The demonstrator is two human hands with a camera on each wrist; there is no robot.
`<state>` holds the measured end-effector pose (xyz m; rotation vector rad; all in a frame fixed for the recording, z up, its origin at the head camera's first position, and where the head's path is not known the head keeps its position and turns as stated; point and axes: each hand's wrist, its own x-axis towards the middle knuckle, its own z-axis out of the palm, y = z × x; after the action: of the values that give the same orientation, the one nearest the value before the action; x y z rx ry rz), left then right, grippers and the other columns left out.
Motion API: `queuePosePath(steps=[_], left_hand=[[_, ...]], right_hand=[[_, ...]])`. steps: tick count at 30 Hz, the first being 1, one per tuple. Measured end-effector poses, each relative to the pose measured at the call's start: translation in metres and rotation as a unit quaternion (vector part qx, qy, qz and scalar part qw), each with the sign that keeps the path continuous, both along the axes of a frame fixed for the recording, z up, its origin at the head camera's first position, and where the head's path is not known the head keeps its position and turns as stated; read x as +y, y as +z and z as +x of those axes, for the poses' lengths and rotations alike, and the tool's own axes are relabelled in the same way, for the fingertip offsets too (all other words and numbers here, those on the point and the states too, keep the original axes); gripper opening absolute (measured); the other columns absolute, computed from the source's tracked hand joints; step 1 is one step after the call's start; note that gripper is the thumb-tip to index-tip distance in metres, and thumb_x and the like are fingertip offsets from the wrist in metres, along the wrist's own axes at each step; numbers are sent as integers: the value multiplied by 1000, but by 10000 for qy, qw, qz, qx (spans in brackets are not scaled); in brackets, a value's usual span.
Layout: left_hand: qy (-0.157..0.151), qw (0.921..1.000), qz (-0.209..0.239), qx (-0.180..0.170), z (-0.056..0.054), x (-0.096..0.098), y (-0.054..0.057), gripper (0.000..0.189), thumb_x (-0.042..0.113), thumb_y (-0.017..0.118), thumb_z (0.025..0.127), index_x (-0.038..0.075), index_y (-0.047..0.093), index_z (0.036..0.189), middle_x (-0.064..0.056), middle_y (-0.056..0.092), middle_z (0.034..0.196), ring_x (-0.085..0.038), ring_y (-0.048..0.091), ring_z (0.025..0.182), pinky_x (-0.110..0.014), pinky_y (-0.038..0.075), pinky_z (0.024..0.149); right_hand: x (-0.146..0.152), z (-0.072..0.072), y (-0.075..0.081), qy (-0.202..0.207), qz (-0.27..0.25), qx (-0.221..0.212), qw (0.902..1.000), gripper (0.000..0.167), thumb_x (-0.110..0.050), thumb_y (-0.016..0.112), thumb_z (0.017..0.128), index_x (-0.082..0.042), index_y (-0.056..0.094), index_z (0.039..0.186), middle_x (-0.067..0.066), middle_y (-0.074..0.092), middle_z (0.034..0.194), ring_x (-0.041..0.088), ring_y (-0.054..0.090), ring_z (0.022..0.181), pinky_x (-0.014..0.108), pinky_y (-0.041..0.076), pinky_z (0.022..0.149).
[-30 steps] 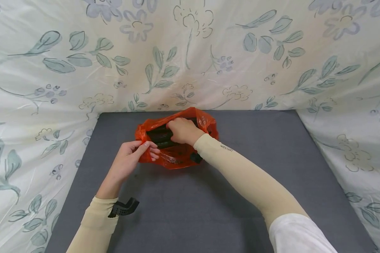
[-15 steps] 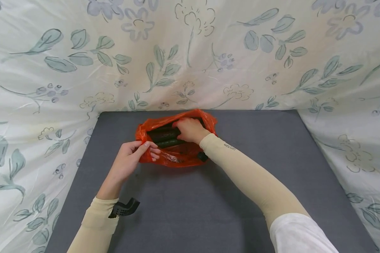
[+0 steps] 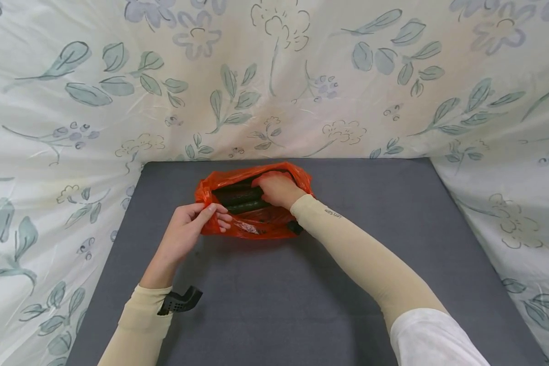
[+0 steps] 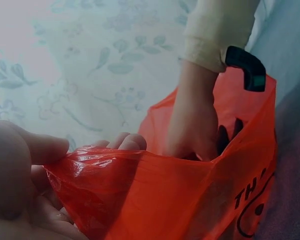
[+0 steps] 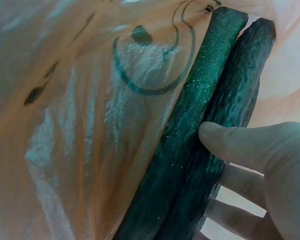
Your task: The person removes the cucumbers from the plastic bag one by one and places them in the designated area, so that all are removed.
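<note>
A red plastic bag (image 3: 235, 229) lies with its mouth open near the back of the table, dark green cucumbers (image 3: 242, 206) inside. My left hand (image 3: 185, 226) pinches the left part of its rim between thumb and fingers. Through the mouth reaches my right hand (image 3: 279, 190), its fingertips partly hidden in the head view. Two long cucumbers lie side by side in the right wrist view. There my right thumb presses on the rear cucumber (image 5: 242, 82), with the fingers round its far side; the front cucumber (image 5: 182, 130) lies against the bag wall.
The dark grey table (image 3: 274, 300) ends at a white floral cloth (image 3: 274, 112) at the back, which also hangs along both sides. A black wrist mount (image 3: 180, 301) sits on the left wrist; another one (image 3: 295, 227) is at the right wrist, beside the bag.
My right hand has shifted rightward and slightly deeper within the bag, and the bag's back rim has sunk a little. The left hand keeps its hold in the same place.
</note>
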<state>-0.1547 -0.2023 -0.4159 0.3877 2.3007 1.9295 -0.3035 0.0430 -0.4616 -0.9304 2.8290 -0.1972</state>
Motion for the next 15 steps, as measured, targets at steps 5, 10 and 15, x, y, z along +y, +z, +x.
queuePosePath(steps=[5, 10, 15], left_hand=[[12, 10000, -8, 6, 0, 0, 0, 36, 19, 58, 115, -14, 71, 120, -25, 77, 104, -26, 79, 87, -34, 65, 89], [45, 10000, 9, 15, 1, -3, 0, 37, 19, 57, 115, -15, 71, 120, -26, 77, 104, -26, 79, 87, -34, 65, 88], [5, 10000, 72, 67, 0, -3, -1, 37, 19, 57, 115, -16, 70, 120, -27, 77, 104, -25, 79, 88, -34, 65, 88]], right_hand=[[0, 2, 0, 83, 104, 330, 9994, 38, -16, 80, 101, -23, 76, 138, 0, 75, 126, 24, 72, 112, 44, 62, 94], [-4, 11, 5, 109, 282, 952, 9950, 22, -22, 81, 101, -27, 82, 123, -2, 78, 108, 25, 74, 95, 48, 64, 77], [-12, 24, 9, 79, 490, 1481, 9877, 14, -18, 73, 105, -24, 83, 97, 0, 75, 86, 25, 72, 76, 48, 64, 66]])
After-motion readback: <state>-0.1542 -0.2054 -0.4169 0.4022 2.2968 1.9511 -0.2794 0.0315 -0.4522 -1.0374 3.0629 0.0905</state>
